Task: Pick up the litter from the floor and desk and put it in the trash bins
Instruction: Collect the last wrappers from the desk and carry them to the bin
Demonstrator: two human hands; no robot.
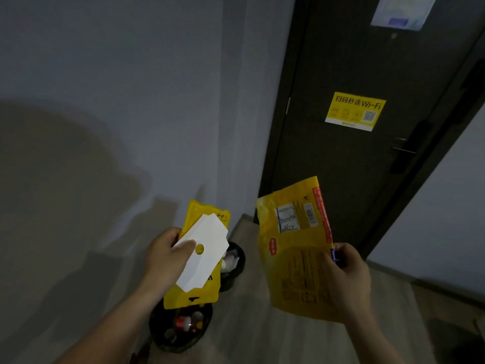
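My left hand [165,261] grips a yellow packet [199,292] with a white card [207,248] pressed on top by the thumb. They hang above two dark round trash bins by the wall. The near bin [181,329] holds a red can and other litter. The far bin [232,266] holds white crumpled litter. My right hand [346,279] pinches a larger yellow snack bag [291,248] by its right edge, held upright over the floor to the right of the bins.
A grey wall [105,101] runs along the left. A dark door [367,153] with a yellow Wi-Fi sticker [354,111] and a handle [404,148] stands ahead. Pale wood floor [249,324] spreads between the bins and the door.
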